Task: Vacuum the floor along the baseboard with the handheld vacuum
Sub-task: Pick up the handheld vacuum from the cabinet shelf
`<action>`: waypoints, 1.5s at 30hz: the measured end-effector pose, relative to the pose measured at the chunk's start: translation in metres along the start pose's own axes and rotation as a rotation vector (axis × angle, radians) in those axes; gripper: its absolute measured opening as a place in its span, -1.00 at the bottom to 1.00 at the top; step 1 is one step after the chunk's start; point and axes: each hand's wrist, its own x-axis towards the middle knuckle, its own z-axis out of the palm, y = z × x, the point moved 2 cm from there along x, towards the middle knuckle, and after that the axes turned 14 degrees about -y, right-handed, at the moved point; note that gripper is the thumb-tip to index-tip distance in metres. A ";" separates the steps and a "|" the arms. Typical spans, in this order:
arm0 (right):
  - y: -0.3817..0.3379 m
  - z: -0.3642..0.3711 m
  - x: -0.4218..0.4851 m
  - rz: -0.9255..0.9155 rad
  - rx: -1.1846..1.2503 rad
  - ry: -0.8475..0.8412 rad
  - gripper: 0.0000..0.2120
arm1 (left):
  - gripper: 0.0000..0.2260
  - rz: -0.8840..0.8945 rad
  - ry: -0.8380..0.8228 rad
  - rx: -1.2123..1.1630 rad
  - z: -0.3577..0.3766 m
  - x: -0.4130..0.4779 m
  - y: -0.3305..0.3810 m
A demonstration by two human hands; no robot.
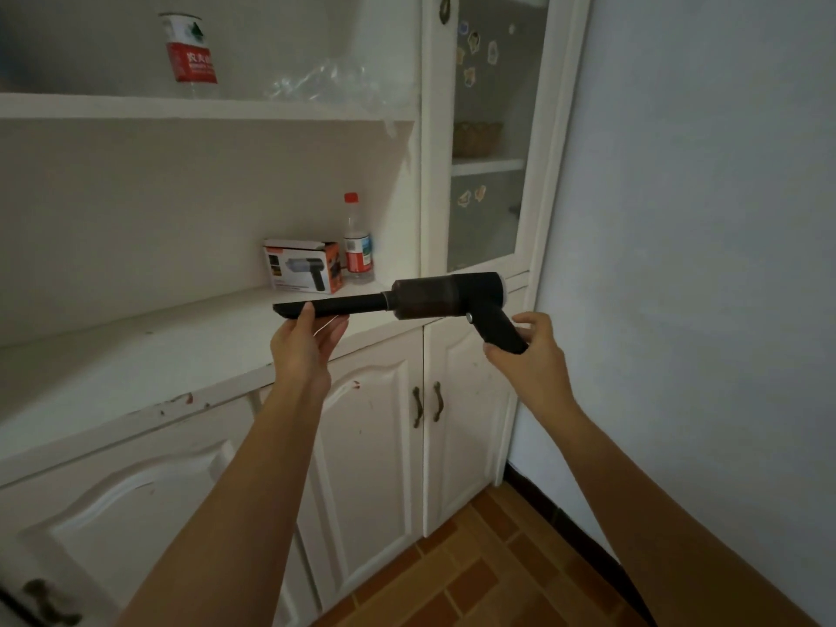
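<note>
I hold a black handheld vacuum [434, 297] level in front of me, above the cabinet counter, nozzle pointing left. My left hand [304, 339] supports the flat nozzle from below, thumb curled over its near side. My right hand [530, 350] pinches the lower end of the pistol handle, fingers loosely spread. The brown tiled floor [479, 576] lies at the bottom right. A dark baseboard [558, 513] runs along the foot of the white wall [705, 264].
A white cabinet with doors [362, 436] fills the left. On its counter [149, 355] stand the vacuum's box [302, 265] and a red-capped bottle [357, 239]. Another bottle [190, 54] stands on the upper shelf. A glass-door cupboard [486, 142] rises at centre right.
</note>
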 end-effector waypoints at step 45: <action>0.107 -0.143 -0.107 0.581 0.693 0.391 -0.72 | -0.72 0.112 -0.986 1.187 0.115 -0.003 -0.193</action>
